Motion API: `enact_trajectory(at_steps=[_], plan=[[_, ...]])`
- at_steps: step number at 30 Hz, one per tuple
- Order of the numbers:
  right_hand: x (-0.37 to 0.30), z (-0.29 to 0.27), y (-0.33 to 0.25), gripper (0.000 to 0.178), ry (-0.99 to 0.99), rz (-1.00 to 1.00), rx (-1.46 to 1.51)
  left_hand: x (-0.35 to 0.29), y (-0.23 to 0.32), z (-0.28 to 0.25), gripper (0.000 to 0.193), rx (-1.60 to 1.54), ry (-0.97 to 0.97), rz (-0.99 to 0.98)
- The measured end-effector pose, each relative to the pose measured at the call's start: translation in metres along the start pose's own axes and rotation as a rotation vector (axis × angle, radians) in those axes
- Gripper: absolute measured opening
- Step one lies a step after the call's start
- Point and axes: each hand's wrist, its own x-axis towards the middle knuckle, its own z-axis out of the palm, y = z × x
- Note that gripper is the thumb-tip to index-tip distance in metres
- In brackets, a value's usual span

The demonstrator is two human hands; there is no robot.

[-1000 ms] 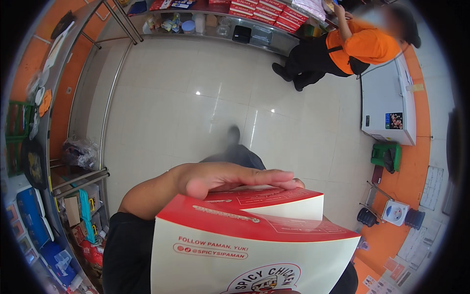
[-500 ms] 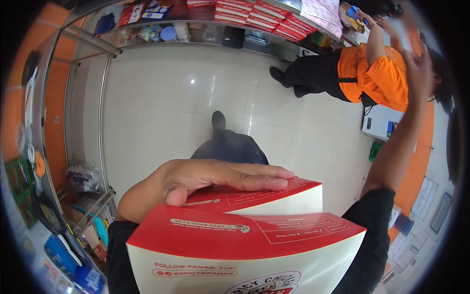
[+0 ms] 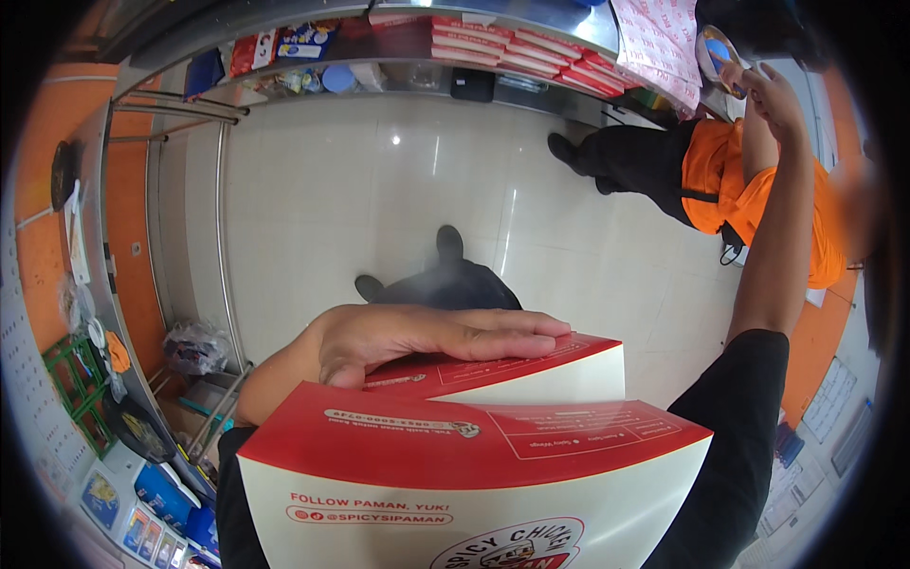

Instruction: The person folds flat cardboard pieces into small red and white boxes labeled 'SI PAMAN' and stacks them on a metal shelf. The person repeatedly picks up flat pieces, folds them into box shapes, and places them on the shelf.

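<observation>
Since the earlier frames the right arm has swung up and away from the body: the right hand point(image 3: 773, 95) now reaches toward the upper right, fingers spread at a round foil-coloured object point(image 3: 718, 54) near the steel counter point(image 3: 531, 19), touching it as far as can be seen, though whether it grips cannot be told. The red-and-cream carton point(image 3: 474, 474) has come closer and fills the lower middle of the view. It is unfolded, its red top flaps open, its long axis running left to right and its open mouth pointing away from the person toward the floor point(image 3: 379, 209). The left hand point(image 3: 417, 337) lies flat along the far flap, fingers straight and pointing right, holding the carton. A co-worker in an orange top point(image 3: 720, 180) stands at the counter's right end, beside stacked red boxes point(image 3: 531, 47).
</observation>
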Motion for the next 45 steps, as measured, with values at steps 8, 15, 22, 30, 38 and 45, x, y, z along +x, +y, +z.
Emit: enact_trajectory(at_steps=[8, 15, 22, 30, 38, 45], plan=[[-0.230, 0.031, -0.205, 0.078, -0.086, -0.721, -0.038, -0.010, 0.072, -0.020, 0.149, 0.035, -0.115, -0.025], [-0.421, 0.120, -0.337, 0.074, -0.673, -0.974, -0.368, -0.042, 0.184, -0.025, 0.109, -0.114, -0.103, -0.399], [-0.487, 0.215, -0.428, 0.047, -0.320, -0.935, -0.652, -0.074, 0.265, -0.044, 0.108, -0.110, -0.288, -0.585], [-0.496, 0.237, -0.481, 0.048, -0.014, -0.673, -0.628, -0.088, 0.322, -0.064, 0.108, 0.022, -0.412, -0.599], [-0.340, 0.271, -0.337, 0.092, 0.062, -0.401, -0.572, -0.137, 0.272, -0.116, 0.122, -0.085, -0.399, -0.181], [-0.180, 0.524, -0.069, 0.105, -0.409, -0.079, -0.391, -0.196, 0.244, -0.127, 0.134, -0.278, -0.067, -0.190]])
